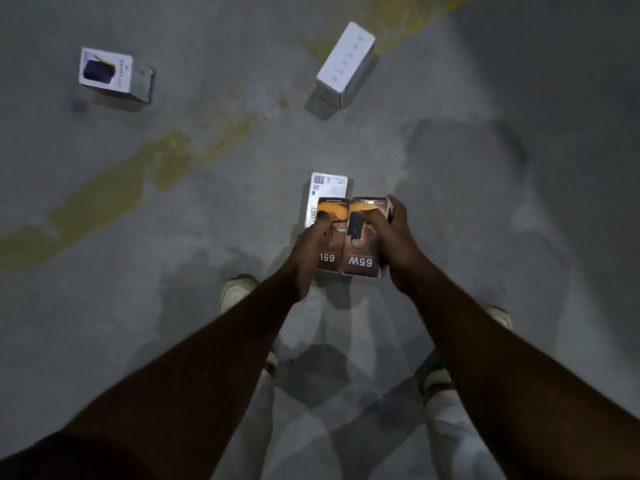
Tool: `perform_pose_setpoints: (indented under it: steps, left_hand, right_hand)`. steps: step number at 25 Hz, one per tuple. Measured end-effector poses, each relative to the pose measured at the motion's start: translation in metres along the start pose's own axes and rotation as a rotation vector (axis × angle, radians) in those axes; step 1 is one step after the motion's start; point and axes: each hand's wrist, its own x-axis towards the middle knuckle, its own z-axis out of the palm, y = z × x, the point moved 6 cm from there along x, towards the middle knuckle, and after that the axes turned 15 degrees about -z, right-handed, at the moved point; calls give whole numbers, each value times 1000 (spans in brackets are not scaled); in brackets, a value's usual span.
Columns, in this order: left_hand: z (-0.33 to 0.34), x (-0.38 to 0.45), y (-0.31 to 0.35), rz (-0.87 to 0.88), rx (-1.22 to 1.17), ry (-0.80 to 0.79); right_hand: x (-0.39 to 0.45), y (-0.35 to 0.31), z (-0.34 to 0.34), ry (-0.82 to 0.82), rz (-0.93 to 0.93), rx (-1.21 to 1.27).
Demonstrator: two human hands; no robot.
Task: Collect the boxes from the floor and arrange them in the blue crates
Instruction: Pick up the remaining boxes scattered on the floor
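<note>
Grey concrete floor, worn yellow stripe. My left hand and right hand each curl round one 65W box, second 65W box, pressed side by side, likely for one carry. White boxes await well apart; crates unseen.

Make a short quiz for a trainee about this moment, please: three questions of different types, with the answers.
1. True or false: both hands grip boxes marked 65W.
2. How many boxes lie apart on the floor, untouched? A) one B) two C) four
3. Fill in: a faded ______ stripe crosses the grey floor.

Key:
1. True. The left hand grips the left 65W box, the right hand the right 65W box; a white labelled box shows behind them.
2. B: the small dark-printed box and the long white box.
3. Yellow, the stripe.
</note>
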Motion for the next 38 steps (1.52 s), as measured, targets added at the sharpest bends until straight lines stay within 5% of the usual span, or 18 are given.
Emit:
perform_pose_setpoints:
  steps: [2,6,12,17,20,24,29,33,38]
  left_hand:
    - [-15,-1,5,128,136,140]
    - [-33,-5,13,205,344,119]
    - [-70,-3,33,201,297,248]
    - [-121,8,44,235,72,372]
    - [-140,23,47,177,121,653]
    - [-116,51,54,40,385,759]
    - [-108,57,45,37,357,732]
    - [-116,57,44,86,162,651]
    - [-98,-45,85,91,319,771]
  right_hand:
    - [-6,5,17,62,28,-5]
    - [4,19,39,15,73,-75]
    - [22,1,73,-59,52,5]
    - [49,8,42,313,-121,-484]
    - [61,34,28,246,-29,-634]
    - [79,57,49,39,-5,-418]
    - [90,54,49,207,11,-166]
    - [77,14,64,145,13,-41]
    - [30,-70,86,63,-161,-46]
